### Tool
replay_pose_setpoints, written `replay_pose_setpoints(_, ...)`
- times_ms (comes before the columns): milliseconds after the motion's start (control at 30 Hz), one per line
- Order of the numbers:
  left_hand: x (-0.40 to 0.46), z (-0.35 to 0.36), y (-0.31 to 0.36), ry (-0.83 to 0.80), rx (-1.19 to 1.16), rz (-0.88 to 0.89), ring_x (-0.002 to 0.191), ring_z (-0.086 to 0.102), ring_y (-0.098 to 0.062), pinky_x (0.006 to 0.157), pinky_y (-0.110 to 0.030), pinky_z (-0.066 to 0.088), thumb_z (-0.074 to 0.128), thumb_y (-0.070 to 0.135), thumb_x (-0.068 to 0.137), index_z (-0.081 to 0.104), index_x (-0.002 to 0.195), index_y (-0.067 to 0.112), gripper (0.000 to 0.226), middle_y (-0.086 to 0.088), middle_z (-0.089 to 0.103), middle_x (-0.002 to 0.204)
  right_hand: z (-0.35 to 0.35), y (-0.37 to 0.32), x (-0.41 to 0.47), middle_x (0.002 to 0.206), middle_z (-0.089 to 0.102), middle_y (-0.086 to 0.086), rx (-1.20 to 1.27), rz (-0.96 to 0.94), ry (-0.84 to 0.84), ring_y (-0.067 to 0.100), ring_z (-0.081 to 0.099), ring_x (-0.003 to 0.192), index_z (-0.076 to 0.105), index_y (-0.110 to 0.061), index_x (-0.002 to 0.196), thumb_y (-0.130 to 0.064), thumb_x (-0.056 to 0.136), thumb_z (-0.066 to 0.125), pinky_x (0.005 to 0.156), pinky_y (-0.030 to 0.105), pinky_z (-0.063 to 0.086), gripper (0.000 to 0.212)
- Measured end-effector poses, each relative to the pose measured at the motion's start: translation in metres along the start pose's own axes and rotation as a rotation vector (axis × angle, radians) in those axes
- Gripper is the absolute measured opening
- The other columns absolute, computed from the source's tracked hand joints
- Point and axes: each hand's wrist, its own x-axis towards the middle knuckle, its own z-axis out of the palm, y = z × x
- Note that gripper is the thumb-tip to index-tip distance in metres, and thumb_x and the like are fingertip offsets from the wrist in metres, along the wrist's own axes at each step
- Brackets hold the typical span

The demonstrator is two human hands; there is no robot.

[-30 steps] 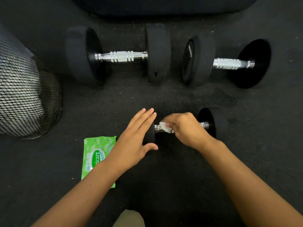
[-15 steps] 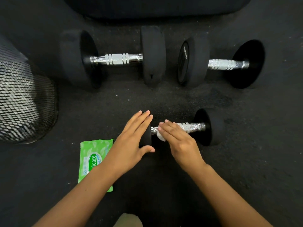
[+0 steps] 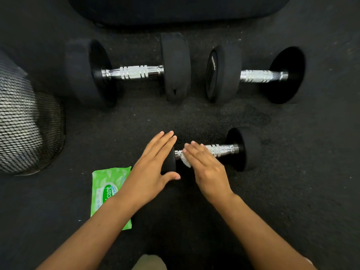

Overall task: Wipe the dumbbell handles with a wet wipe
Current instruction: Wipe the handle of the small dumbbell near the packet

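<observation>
A small black dumbbell [image 3: 243, 149] with a chrome handle [image 3: 222, 150] lies on the dark floor in front of me. My left hand [image 3: 150, 170] rests flat over its left weight, fingers straight, thumb curled under the weight's near side. My right hand [image 3: 206, 168] lies flat on the left part of the handle, pressing a white wet wipe [image 3: 185, 160] against it; only a corner of the wipe shows under the fingers. Two larger dumbbells lie farther away, one at the left [image 3: 132, 72] and one at the right [image 3: 261, 76].
A green pack of wet wipes [image 3: 105, 188] lies on the floor under my left forearm. A black mesh bin [image 3: 25, 121] stands at the left edge. A dark padded bench or mat [image 3: 175, 8] runs along the far side.
My right hand went from a fist gripping the wipe around the handle to lying flat over it, sliding to the handle's left end. The left hand stayed on the weight.
</observation>
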Motion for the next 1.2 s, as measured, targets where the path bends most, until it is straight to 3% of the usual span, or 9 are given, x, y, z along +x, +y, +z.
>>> replay_pose_setpoints(100,-0.003,-0.001,0.004,-0.015,-0.007,-0.007,0.141,0.003,-0.001,0.111,-0.011,0.004,0.077,0.031,0.071,0.022,0.145,0.022,0.093,0.013,0.016,0.152,-0.009,0.014,-0.003,0.125,0.059,0.012,-0.020,-0.044,-0.019,0.026,0.050,0.122,0.061,-0.001,0.119,-0.003,0.088,0.044,0.107,0.037,0.036,0.035)
replay_pose_setpoints(200,0.000,-0.001,0.004,-0.012,0.001,-0.008,0.141,0.002,0.000,0.112,-0.017,0.007,0.076,0.031,0.072,0.021,0.145,0.023,0.092,0.015,0.014,0.152,-0.007,0.006,0.011,0.117,0.064,0.015,-0.041,0.073,-0.003,0.028,0.057,0.115,0.063,0.001,0.114,-0.004,0.085,0.043,0.102,0.040,0.040,0.035)
replay_pose_setpoints(367,-0.001,-0.003,0.004,-0.025,-0.010,-0.012,0.140,0.002,0.002,0.108,-0.006,-0.001,0.077,0.032,0.070,0.020,0.143,0.024,0.094,0.015,0.016,0.151,-0.001,-0.005,0.007,0.118,0.063,0.013,-0.058,0.092,-0.010,0.026,0.055,0.117,0.063,0.000,0.114,-0.023,0.091,0.047,0.106,0.036,0.034,0.037)
replay_pose_setpoints(567,-0.002,-0.002,0.002,-0.022,-0.010,-0.009,0.140,0.002,0.002,0.109,-0.007,0.001,0.077,0.033,0.070,0.020,0.144,0.025,0.094,0.017,0.014,0.152,-0.006,0.014,-0.001,0.121,0.062,0.012,-0.013,-0.044,0.002,0.025,0.054,0.118,0.063,-0.002,0.116,-0.006,0.088,0.052,0.103,0.038,0.040,0.030)
replay_pose_setpoints(700,0.001,-0.001,0.000,-0.007,-0.011,0.000,0.141,0.005,-0.001,0.110,-0.009,0.002,0.078,0.032,0.069,0.022,0.144,0.022,0.094,0.014,0.017,0.151,0.000,-0.002,0.017,0.111,0.067,0.012,-0.003,0.065,0.021,0.025,0.061,0.108,0.067,-0.001,0.108,-0.012,0.088,0.050,0.098,0.038,0.045,0.029)
replay_pose_setpoints(833,-0.001,-0.003,0.002,-0.027,-0.021,-0.007,0.140,0.002,0.003,0.109,-0.007,0.001,0.077,0.032,0.070,0.017,0.142,0.027,0.094,0.017,0.014,0.151,-0.007,0.003,0.003,0.118,0.064,0.011,0.012,-0.029,-0.041,0.024,0.057,0.115,0.065,-0.002,0.113,-0.008,0.089,0.050,0.102,0.036,0.041,0.029)
replay_pose_setpoints(1000,0.001,-0.001,0.002,-0.014,-0.027,-0.009,0.140,0.002,0.002,0.111,-0.012,0.004,0.077,0.032,0.071,0.018,0.143,0.027,0.093,0.018,0.014,0.151,-0.016,-0.009,0.037,0.088,0.070,0.006,0.064,0.176,-0.132,0.025,0.067,0.082,0.071,-0.007,0.089,-0.018,0.086,0.044,0.069,0.035,0.055,0.029)
replay_pose_setpoints(1100,0.000,-0.001,0.000,-0.032,-0.020,-0.013,0.141,0.004,0.000,0.111,-0.012,0.005,0.078,0.032,0.069,0.020,0.144,0.024,0.095,0.015,0.016,0.151,-0.016,-0.018,0.031,0.097,0.071,0.007,0.065,0.105,-0.197,0.023,0.067,0.091,0.071,-0.006,0.097,-0.018,0.082,0.042,0.083,0.034,0.053,0.034)
replay_pose_setpoints(1200,-0.001,-0.001,0.002,-0.025,-0.017,-0.007,0.141,0.002,0.001,0.110,-0.009,0.002,0.077,0.032,0.071,0.016,0.143,0.027,0.094,0.016,0.014,0.152,-0.022,-0.007,0.043,0.088,0.070,0.006,0.081,0.181,-0.258,0.025,0.066,0.080,0.070,-0.010,0.090,-0.019,0.083,0.046,0.068,0.037,0.055,0.027)
